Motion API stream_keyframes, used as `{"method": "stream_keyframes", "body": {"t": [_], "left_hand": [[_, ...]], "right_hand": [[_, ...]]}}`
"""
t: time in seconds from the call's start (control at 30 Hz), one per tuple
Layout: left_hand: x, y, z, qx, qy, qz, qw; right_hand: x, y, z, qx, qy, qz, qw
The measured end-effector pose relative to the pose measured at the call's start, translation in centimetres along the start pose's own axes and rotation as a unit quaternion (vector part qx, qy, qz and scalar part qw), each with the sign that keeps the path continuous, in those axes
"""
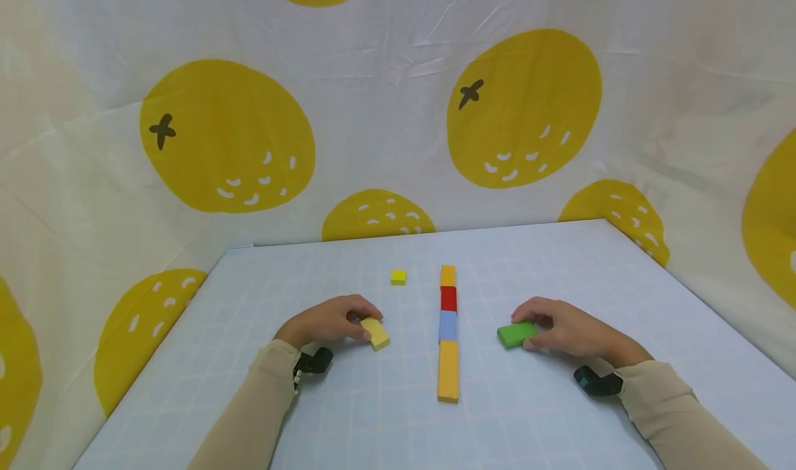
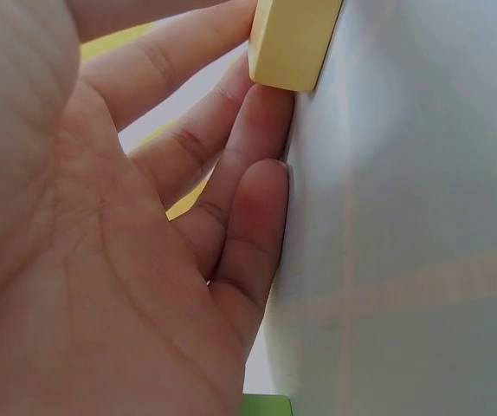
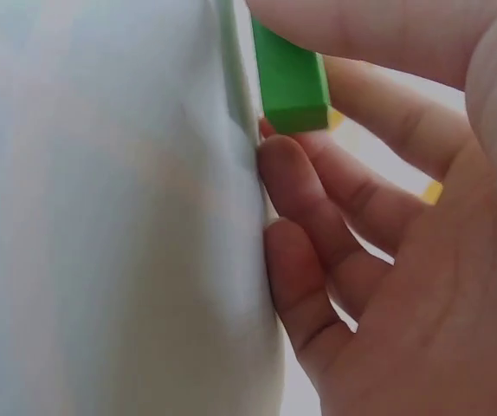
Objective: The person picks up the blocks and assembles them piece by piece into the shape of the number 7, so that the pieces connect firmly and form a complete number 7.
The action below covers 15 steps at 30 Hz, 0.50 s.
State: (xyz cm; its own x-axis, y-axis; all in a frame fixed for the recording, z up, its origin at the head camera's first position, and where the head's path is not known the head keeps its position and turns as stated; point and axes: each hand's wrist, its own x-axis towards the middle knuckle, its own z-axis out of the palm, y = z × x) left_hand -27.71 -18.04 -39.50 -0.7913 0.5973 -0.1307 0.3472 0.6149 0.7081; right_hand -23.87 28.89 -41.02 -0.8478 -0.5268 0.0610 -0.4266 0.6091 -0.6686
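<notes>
My left hand pinches a pale yellow block between thumb and fingers, left of a line of blocks. In the left wrist view the pale yellow block shows at the top, with the other fingertips against the tabletop. To the right of the line, my right hand holds a green block by its edges. The right wrist view has the green block under the thumb. Between the hands, the line runs from an orange block through red and blue to a longer orange one.
A small bright yellow block lies left of the line's far end. The pale table has a faint grid pattern. Behind and beside it hangs a white cloth printed with large yellow fruit shapes.
</notes>
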Motion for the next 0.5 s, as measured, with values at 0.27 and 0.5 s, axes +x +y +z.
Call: {"method": "stream_keyframes", "body": {"t": [0.27,0.5], "left_hand": [[0.13,0.35,-0.03,-0.004,0.001,-0.009,0.9999],[0.09,0.38,-0.03,0.001,0.002,-0.018,0.9998]], "right_hand": [[0.49,-0.4,0.33,0.01,0.046,0.051,0.9976],[0.69,-0.67,0.46,0.031,0.066,0.057,0.9957]]}}
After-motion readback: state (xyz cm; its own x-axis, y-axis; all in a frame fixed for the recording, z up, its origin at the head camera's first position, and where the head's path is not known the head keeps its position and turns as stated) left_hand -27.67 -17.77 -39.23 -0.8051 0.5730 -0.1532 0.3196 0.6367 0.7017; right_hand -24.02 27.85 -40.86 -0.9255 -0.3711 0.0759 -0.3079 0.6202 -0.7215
